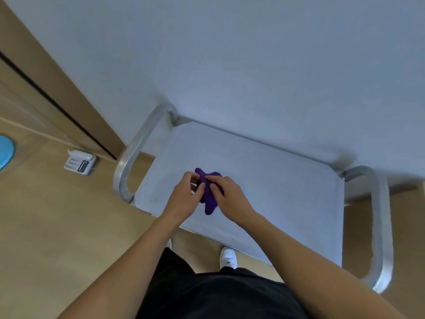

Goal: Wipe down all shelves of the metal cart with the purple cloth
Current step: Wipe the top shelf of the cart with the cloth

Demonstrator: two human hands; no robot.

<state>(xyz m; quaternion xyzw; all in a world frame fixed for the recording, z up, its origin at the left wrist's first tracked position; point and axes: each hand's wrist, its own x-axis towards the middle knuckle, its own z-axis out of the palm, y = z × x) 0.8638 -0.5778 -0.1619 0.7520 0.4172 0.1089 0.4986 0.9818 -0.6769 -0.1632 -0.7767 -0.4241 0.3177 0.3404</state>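
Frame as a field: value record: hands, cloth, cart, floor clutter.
left hand: pinches purple cloth
right hand: pinches same cloth
cloth state: bunched, above top shelf; contact unclear
cart: handle loop at each end; lower shelves not visible
floor: desk phone, blue object at left edge

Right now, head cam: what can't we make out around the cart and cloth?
Head view: lower shelves of the metal cart, hidden beneath the top shelf.
Head view: middle of the purple cloth, covered by the left hand and right hand gripping it.
Head view: blue object on the floor, cut off by the left edge.
Head view: phone keys, too small to read.
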